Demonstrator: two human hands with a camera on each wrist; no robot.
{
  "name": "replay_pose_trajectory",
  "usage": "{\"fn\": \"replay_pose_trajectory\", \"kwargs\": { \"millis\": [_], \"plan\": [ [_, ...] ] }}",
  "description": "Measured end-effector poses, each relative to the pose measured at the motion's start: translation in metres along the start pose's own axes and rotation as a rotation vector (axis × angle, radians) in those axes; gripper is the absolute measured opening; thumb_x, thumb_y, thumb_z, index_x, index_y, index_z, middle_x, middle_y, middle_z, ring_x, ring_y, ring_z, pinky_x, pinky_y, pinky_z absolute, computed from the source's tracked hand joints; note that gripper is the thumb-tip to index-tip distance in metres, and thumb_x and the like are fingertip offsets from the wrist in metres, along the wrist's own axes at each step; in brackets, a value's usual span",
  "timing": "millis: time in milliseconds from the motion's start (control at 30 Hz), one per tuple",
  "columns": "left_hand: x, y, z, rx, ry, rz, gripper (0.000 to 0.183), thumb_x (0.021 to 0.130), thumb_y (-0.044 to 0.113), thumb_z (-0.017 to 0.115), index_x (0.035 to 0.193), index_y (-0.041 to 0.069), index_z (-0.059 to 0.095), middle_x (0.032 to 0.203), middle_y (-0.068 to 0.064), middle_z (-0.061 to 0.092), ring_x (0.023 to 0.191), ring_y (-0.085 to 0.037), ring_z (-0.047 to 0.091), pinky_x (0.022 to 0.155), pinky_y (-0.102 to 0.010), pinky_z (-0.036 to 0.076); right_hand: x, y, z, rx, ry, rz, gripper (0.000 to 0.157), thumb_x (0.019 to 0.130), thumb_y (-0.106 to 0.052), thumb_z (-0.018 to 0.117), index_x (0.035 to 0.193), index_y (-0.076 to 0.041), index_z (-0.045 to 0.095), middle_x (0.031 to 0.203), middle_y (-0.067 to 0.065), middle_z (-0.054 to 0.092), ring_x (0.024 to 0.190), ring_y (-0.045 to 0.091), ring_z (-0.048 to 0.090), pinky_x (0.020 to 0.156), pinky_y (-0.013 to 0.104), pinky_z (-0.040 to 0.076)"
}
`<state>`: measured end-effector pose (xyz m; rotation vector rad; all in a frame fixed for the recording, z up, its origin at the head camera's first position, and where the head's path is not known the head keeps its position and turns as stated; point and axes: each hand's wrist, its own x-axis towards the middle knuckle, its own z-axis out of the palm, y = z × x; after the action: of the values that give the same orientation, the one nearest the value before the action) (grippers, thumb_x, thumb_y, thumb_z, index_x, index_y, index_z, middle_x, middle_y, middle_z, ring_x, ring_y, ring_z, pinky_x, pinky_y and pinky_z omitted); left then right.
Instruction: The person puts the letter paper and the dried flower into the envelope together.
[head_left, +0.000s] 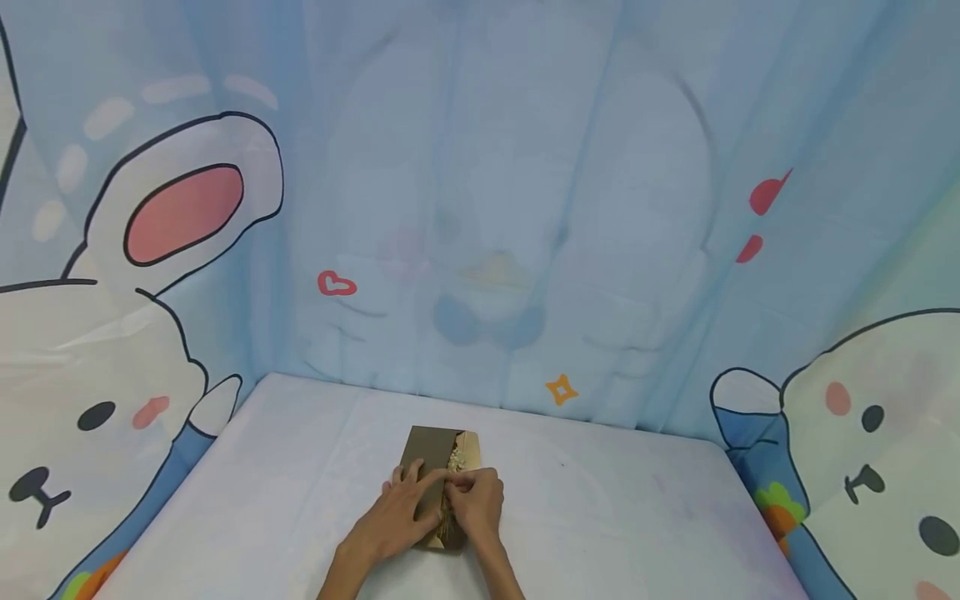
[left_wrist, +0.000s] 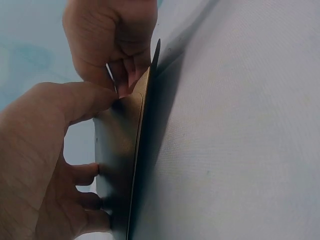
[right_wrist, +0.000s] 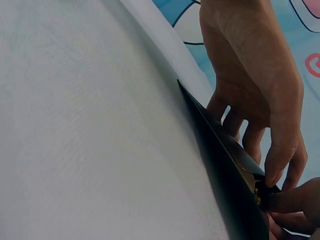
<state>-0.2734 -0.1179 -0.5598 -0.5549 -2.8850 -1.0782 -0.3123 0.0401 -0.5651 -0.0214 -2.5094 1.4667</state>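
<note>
A flat, dark bronze-brown folded card or envelope (head_left: 431, 446) lies on the white-covered table, with a gold strip and ornate gold trim along its right side. My left hand (head_left: 393, 518) rests over its cover, fingers spread and fairly straight, the index fingertip meeting the right hand. At the gold-trimmed edge, my right hand (head_left: 478, 503) has curled fingers and pinches the border. In the left wrist view the card (left_wrist: 117, 145) is seen nearly edge-on beneath both hands. The right wrist view shows its dark edge (right_wrist: 220, 155); the pinched spot is partly hidden by fingers.
A white cloth (head_left: 615, 517) covers the table. Behind and at both sides hangs a blue curtain (head_left: 525, 167) printed with cartoon rabbits, a red heart and a yellow star.
</note>
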Motion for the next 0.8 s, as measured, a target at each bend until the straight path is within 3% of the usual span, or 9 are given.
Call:
{"fn": "replay_pose_trajectory", "kwargs": {
  "millis": [233, 333, 500, 700, 800],
  "plan": [
    [0.0, 0.002, 0.0, -0.001, -0.003, -0.015, 0.057, 0.1, 0.038, 0.06, 0.153, 0.035, 0.04, 0.162, -0.028, 0.026, 0.142, -0.068, 0.021, 0.108, -0.081, 0.025, 0.0, 0.004, -0.007, 0.105, -0.067, 0.024, 0.021, 0.083, 0.007, 0.073, 0.102, 0.002, 0.077, 0.074, 0.013, 0.074, 0.051, 0.016, 0.067, 0.046, 0.02, 0.054],
    [0.0, 0.001, -0.001, -0.005, 0.003, -0.024, 0.058, 0.099, 0.037, 0.06, 0.153, 0.035, 0.039, 0.163, -0.027, 0.026, 0.142, -0.069, 0.02, 0.108, -0.081, 0.025, 0.003, 0.003, -0.006, 0.042, -0.082, -0.015, 0.031, 0.08, 0.006, 0.074, 0.11, -0.001, 0.077, 0.072, 0.01, 0.074, 0.049, 0.011, 0.063, 0.044, 0.02, 0.051],
    [0.001, -0.002, -0.001, 0.002, 0.003, -0.022, 0.058, 0.099, 0.038, 0.06, 0.153, 0.035, 0.04, 0.162, -0.028, 0.026, 0.142, -0.069, 0.02, 0.105, -0.082, 0.027, 0.008, 0.0, -0.001, -0.079, -0.1, -0.088, 0.034, 0.076, 0.006, 0.075, 0.108, -0.004, 0.078, 0.066, 0.003, 0.071, 0.052, 0.005, 0.057, 0.047, 0.018, 0.047],
    [0.002, -0.001, 0.0, 0.011, -0.003, -0.012, 0.058, 0.1, 0.04, 0.059, 0.154, 0.032, 0.039, 0.162, -0.028, 0.026, 0.142, -0.068, 0.019, 0.108, -0.081, 0.025, 0.014, -0.001, -0.001, -0.105, -0.125, -0.111, 0.034, 0.073, 0.007, 0.076, 0.106, -0.001, 0.078, 0.066, 0.003, 0.068, 0.055, 0.008, 0.054, 0.049, 0.022, 0.044],
    [0.0, -0.001, -0.002, 0.031, -0.004, -0.019, 0.057, 0.101, 0.04, 0.058, 0.154, 0.032, 0.039, 0.163, -0.027, 0.026, 0.142, -0.068, 0.021, 0.104, -0.081, 0.031, 0.015, 0.0, -0.001, -0.091, -0.137, -0.086, 0.035, 0.073, 0.005, 0.077, 0.107, -0.003, 0.078, 0.065, 0.003, 0.066, 0.054, 0.009, 0.052, 0.048, 0.022, 0.043]
  ]
}}
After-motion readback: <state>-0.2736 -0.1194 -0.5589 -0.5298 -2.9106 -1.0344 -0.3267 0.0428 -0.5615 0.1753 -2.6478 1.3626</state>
